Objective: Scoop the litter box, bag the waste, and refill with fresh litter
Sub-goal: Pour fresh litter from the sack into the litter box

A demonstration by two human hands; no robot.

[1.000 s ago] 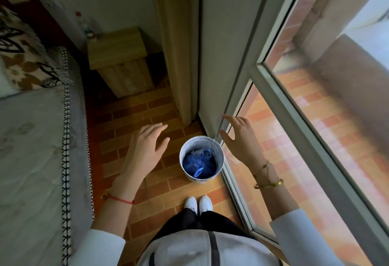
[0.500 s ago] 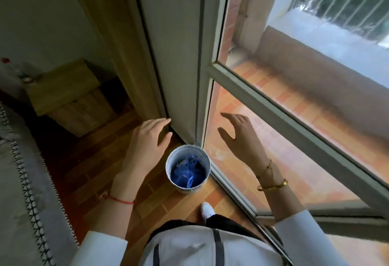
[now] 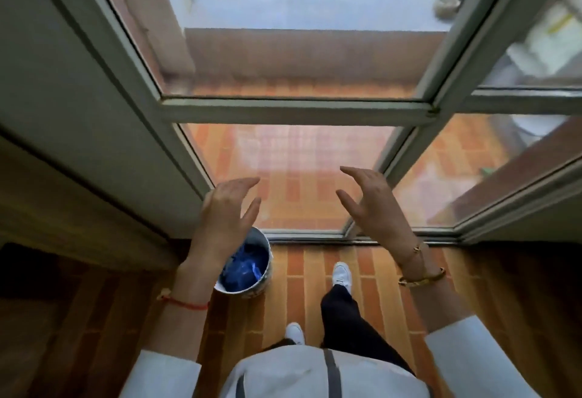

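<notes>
A small white bin [image 3: 263, 281] lined with a blue plastic bag [image 3: 244, 268] stands on the brick-pattern floor beside the glass door; my left forearm covers its left side. My left hand [image 3: 226, 208] hovers above the bin with relaxed fingers and holds nothing. My right hand [image 3: 371, 202] is raised in front of the glass door's lower pane, fingers spread and empty. No litter box or scoop is in view.
A glass door [image 3: 293, 111] with a pale frame faces me; a tiled balcony and railing lie beyond it. A sliding panel [image 3: 516, 158] stands at the right. A wall and wooden trim [image 3: 82, 208] are at the left. My feet [image 3: 343, 274] stand on the floor.
My view has swung right, from the bedside cabinet to face the glass door. I have stepped forward, the bin now lies at my left, and both hands stay raised and empty.
</notes>
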